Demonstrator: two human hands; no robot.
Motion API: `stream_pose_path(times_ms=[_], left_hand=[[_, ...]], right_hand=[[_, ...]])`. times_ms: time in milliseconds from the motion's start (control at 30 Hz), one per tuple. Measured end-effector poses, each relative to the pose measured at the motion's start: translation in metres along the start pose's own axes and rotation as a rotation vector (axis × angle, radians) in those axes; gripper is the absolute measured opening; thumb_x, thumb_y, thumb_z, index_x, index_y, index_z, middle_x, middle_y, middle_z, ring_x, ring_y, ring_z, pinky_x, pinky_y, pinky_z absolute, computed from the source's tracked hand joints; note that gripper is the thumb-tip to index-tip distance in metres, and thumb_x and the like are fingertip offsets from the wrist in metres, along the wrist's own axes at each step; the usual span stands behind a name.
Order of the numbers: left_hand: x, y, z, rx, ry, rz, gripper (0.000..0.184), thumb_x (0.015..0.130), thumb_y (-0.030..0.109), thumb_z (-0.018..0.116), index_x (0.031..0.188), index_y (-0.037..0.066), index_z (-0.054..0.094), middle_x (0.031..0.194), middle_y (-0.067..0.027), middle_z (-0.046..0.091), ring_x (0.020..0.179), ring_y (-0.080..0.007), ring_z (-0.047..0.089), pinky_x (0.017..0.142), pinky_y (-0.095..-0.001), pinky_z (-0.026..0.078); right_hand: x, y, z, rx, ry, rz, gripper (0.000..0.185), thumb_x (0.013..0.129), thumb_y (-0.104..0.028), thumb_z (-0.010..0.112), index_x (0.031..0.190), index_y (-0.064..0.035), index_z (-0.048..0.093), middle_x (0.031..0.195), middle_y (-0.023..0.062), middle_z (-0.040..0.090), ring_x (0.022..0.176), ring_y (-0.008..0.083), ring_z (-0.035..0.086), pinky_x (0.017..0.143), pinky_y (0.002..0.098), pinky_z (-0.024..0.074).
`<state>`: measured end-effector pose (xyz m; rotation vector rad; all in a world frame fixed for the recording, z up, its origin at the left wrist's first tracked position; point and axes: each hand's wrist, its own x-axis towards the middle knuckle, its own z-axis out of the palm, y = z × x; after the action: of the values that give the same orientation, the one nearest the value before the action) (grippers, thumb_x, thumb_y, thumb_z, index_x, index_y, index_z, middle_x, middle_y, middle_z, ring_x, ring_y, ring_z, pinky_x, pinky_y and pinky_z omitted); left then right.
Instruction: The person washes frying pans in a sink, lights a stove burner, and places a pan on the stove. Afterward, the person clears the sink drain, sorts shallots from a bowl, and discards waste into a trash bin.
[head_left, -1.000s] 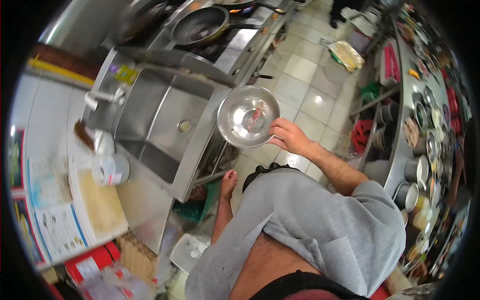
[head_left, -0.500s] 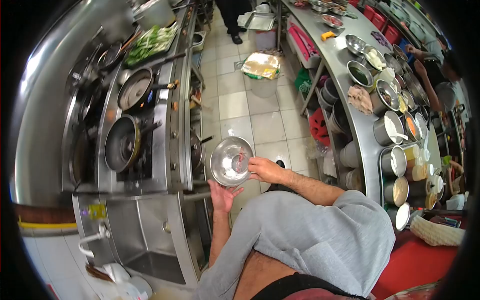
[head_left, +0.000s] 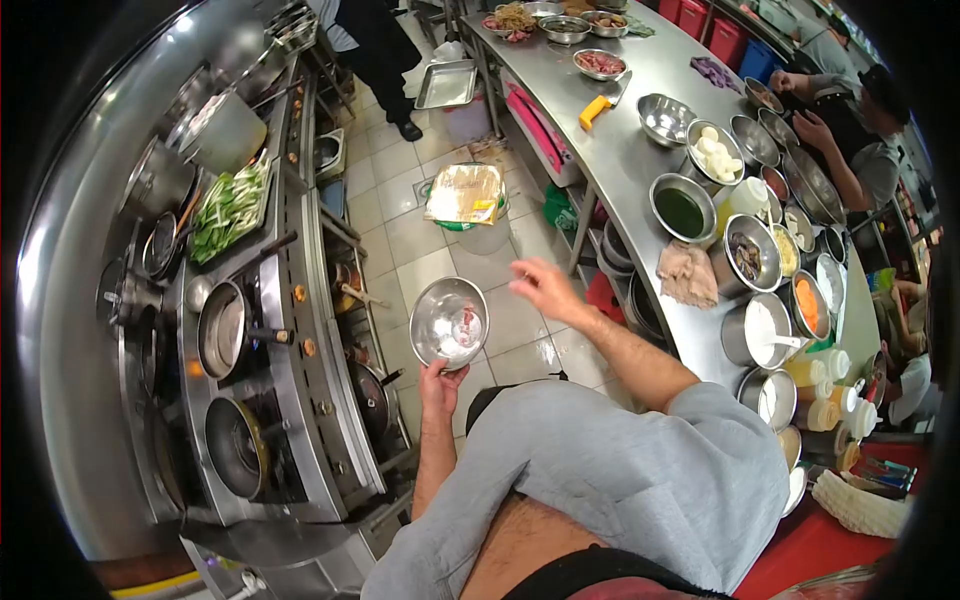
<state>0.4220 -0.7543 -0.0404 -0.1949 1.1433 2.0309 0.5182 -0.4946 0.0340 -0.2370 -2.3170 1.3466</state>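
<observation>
My left hand [head_left: 440, 388] grips the lower rim of a shiny metal mixing bowl [head_left: 432, 322], held out over the floor. A small reddish bit lies inside it; I cannot make out what it is. To the right of the bowl, apart from it, my right hand [head_left: 550, 290] is in the air with its fingers stretched out and nothing in them. Beyond the bowl on the floor stands a bin topped with a brown-and-yellow cardboard piece [head_left: 466, 193].
On the left, a stove carries a wok [head_left: 237, 447], a frying pan [head_left: 224, 328] and a tray of leafy greens [head_left: 229, 212]. The steel counter on the right holds a yellow-handled knife [head_left: 598, 108], a cloth [head_left: 688, 274] and several bowls. Other people stand across the counter and up the aisle.
My right hand has let go of the bowl and moved right and up. My left hand now holds the bowl from below. The view has turned toward the counter.
</observation>
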Motion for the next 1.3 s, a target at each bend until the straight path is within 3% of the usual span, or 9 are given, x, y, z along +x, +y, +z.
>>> stream_pose_path(times_ms=[167, 433, 767, 933, 967, 1000, 1100, 1167, 1300], left_hand=[[0.081, 0.025, 0.005, -0.012, 0.028, -0.041, 0.042, 0.073, 0.006, 0.051, 0.113, 0.004, 0.035, 0.105, -0.0143, 0.050, 0.085, -0.0326, 0.056, 0.070, -0.0412, 0.051], [0.243, 0.107, 0.030, -0.016, -0.023, -0.041, 0.042, 0.072, 0.006, 0.052, 0.111, 0.003, 0.037, 0.103, -0.0140, 0.045, 0.081, -0.0341, 0.056, 0.068, -0.0416, 0.052], [0.429, 0.220, 0.184, 0.133, -0.160, 0.147, 0.035, 0.072, 0.003, 0.050, 0.106, -0.003, 0.040, 0.102, -0.0177, 0.048, 0.080, -0.0321, 0.056, 0.065, -0.0365, 0.053], [0.509, 0.217, 0.270, 0.182, -0.230, 0.167, 0.036, 0.072, 0.002, 0.050, 0.106, -0.001, 0.040, 0.090, -0.0153, 0.054, 0.072, -0.0302, 0.058, 0.061, -0.0352, 0.053], [0.514, 0.210, 0.291, 0.198, -0.207, 0.148, 0.035, 0.072, 0.002, 0.051, 0.105, -0.001, 0.040, 0.091, -0.0157, 0.053, 0.072, -0.0303, 0.058, 0.059, -0.0349, 0.053], [0.519, 0.203, 0.311, 0.240, -0.262, 0.154, 0.027, 0.073, 0.005, 0.051, 0.097, -0.008, 0.046, 0.087, -0.0181, 0.056, 0.072, -0.0298, 0.059, 0.065, -0.0359, 0.052], [0.533, 0.175, 0.373, 0.252, -0.270, 0.064, 0.031, 0.073, 0.005, 0.051, 0.102, -0.005, 0.043, 0.091, -0.0184, 0.054, 0.076, -0.0311, 0.057, 0.067, -0.0370, 0.051], [0.544, 0.156, 0.408, 0.319, -0.309, 0.001, 0.041, 0.073, 0.004, 0.051, 0.110, 0.004, 0.035, 0.094, -0.0164, 0.052, 0.076, -0.0296, 0.057, 0.067, -0.0381, 0.050], [0.575, 0.120, 0.455, 0.353, -0.432, -0.033, 0.041, 0.075, 0.006, 0.051, 0.112, 0.004, 0.033, 0.099, -0.0165, 0.049, 0.079, -0.0298, 0.057, 0.068, -0.0378, 0.050]], right_hand=[[0.086, 0.073, -0.049, 0.324, 0.461, 0.342, 0.021, 0.080, -0.009, 0.056, 0.098, 0.0008, 0.056, 0.063, 0.0015, 0.052, 0.050, 0.0075, 0.049, 0.045, 0.0220, 0.0407], [0.197, 0.094, -0.100, 0.633, 0.746, 0.506, 0.024, 0.082, -0.010, 0.053, 0.103, 0.0012, 0.051, 0.073, 0.0031, 0.054, 0.057, 0.0104, 0.053, 0.050, 0.0240, 0.0461], [0.300, 0.199, -0.186, 1.006, 1.044, 0.487, 0.021, 0.083, -0.008, 0.047, 0.102, -0.0020, 0.041, 0.075, 0.0094, 0.050, 0.063, 0.0217, 0.055, 0.054, 0.0328, 0.0488], [0.347, 0.257, -0.250, 1.012, 1.264, 0.487, 0.020, 0.083, -0.008, 0.047, 0.100, -0.0026, 0.039, 0.075, 0.0109, 0.048, 0.067, 0.0257, 0.056, 0.055, 0.0362, 0.0502], [0.355, 0.270, -0.262, 1.013, 1.316, 0.496, 0.022, 0.083, -0.010, 0.047, 0.101, 0.0008, 0.041, 0.077, 0.0132, 0.050, 0.062, 0.0267, 0.056, 0.050, 0.0359, 0.0505], [0.360, 0.282, -0.274, 1.015, 1.329, 0.495, 0.022, 0.083, -0.010, 0.047, 0.101, 0.0008, 0.041, 0.077, 0.0132, 0.050, 0.062, 0.0267, 0.056, 0.050, 0.0359, 0.0505], [0.379, 0.296, -0.303, 0.891, 1.399, 0.578, 0.023, 0.084, -0.009, 0.048, 0.103, 0.0040, 0.045, 0.092, 0.0174, 0.052, 0.061, 0.0299, 0.057, 0.045, 0.0367, 0.0508], [0.388, 0.307, -0.312, 0.881, 1.453, 0.603, 0.023, 0.083, -0.006, 0.047, 0.104, 0.0039, 0.045, 0.094, 0.0180, 0.053, 0.062, 0.0293, 0.057, 0.046, 0.0367, 0.0512], [0.389, 0.311, -0.318, 0.775, 1.512, 0.574, 0.021, 0.080, 0.000, 0.046, 0.100, 0.0052, 0.048, 0.094, 0.0184, 0.054, 0.058, 0.0245, 0.057, 0.044, 0.0321, 0.0509]])
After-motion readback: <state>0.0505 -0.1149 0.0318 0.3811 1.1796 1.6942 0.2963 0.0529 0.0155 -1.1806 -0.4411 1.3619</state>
